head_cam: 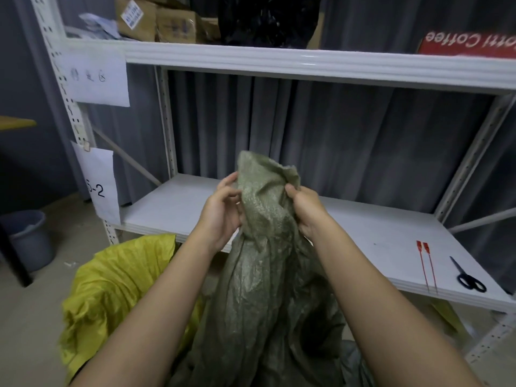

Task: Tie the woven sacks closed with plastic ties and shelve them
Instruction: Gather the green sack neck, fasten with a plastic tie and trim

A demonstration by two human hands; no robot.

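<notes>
A grey-green woven sack point(262, 289) stands on the floor in front of me, its mouth gathered into a bunch raised before the shelf. My right hand point(305, 210) grips the gathered neck from the right side. Cupped against the neck's left side is my left hand point(223, 213), fingers curled on the fabric. A yellow woven sack point(111, 289) lies crumpled on the floor to the left, mouth loose. Two red plastic ties point(425, 265) lie on the white lower shelf point(173, 208) at the right.
Black-handled scissors point(467, 276) lie beside the ties near the shelf's front edge. The upper shelf point(279, 61) holds cardboard boxes, a black bag and a red coffee box. A grey bucket point(28, 238) stands on the floor at far left. Paper labels hang on the left upright.
</notes>
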